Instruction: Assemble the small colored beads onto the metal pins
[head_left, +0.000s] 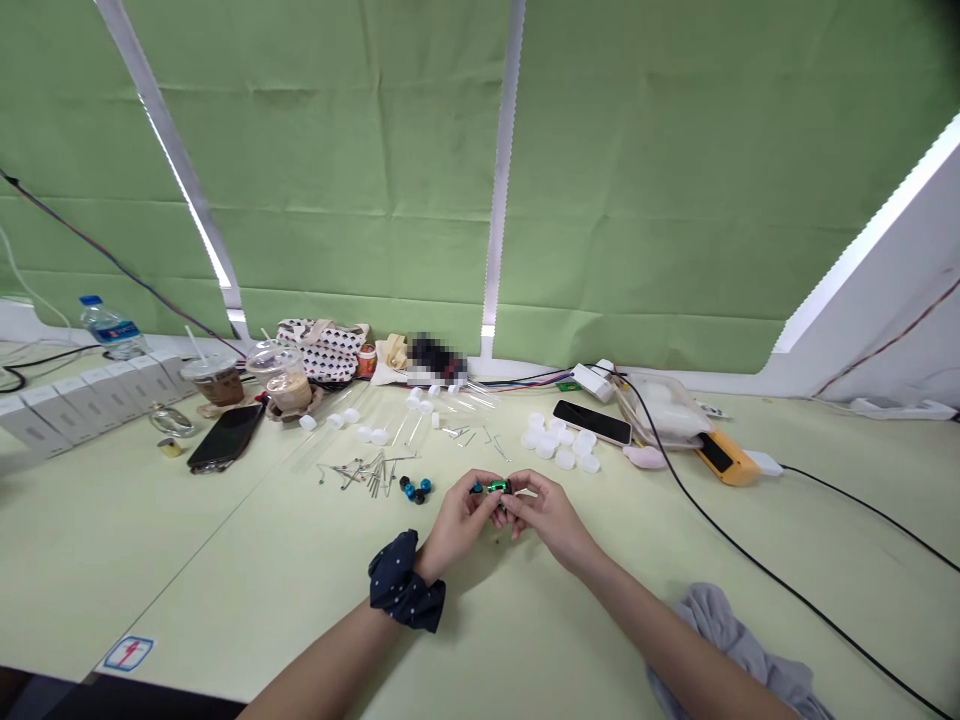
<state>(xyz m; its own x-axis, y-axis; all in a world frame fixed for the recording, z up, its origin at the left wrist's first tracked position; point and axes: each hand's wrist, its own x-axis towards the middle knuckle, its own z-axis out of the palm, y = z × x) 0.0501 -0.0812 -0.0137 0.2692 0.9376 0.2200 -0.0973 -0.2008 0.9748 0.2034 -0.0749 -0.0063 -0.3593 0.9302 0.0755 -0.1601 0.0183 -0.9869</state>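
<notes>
Both hands meet over the middle of the table, around a small shiny green piece (497,487) with dark ends. My left hand (469,508) pinches it from the left; a small dark blue bit shows by those fingers. From the other side, the thumb and fingers of my right hand (536,505) close on the same piece. Its exact kind is too small to make out. Left of the hands lies a cluster of small round black and blue pieces (417,489). Beyond that, thin metal pins or rods (367,470) are scattered loosely.
White caps (562,440) and clear tubes (405,425) lie farther back. A phone (592,422), yellow device (727,458) and black cable (720,530) are at right. Drinks (289,388), another phone (226,438) and white boxes (97,400) stand left. Grey cloth (735,650) lies near my right forearm.
</notes>
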